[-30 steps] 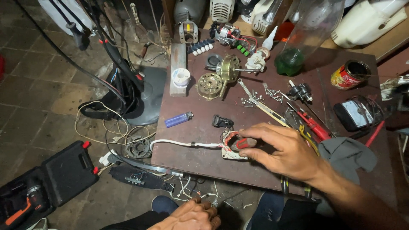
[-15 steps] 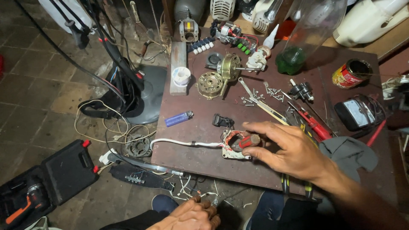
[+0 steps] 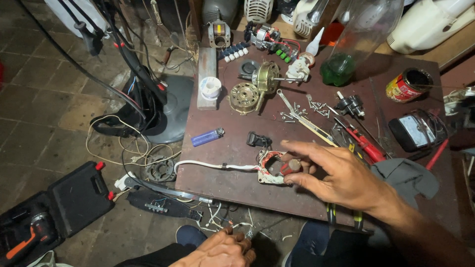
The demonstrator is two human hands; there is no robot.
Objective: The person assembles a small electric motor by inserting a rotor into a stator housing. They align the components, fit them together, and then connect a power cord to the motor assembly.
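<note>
The right hand (image 3: pixel 341 178) pinched a red-handled tool (image 3: pixel 289 166) over the small, light, probably fragile coil (image 3: pixel 271 168) at centre; the left hand (image 3: pixel 222 249) lay closed, perhaps on wire.

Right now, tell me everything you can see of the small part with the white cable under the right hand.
The small part is a whitish, flat piece with red wire looped round its edge, lying on the brown board near its front edge. A white cable runs left from it. The right hand touches it with fingertips, holding a red-handled tool against its middle. Finer detail is hidden.
</note>
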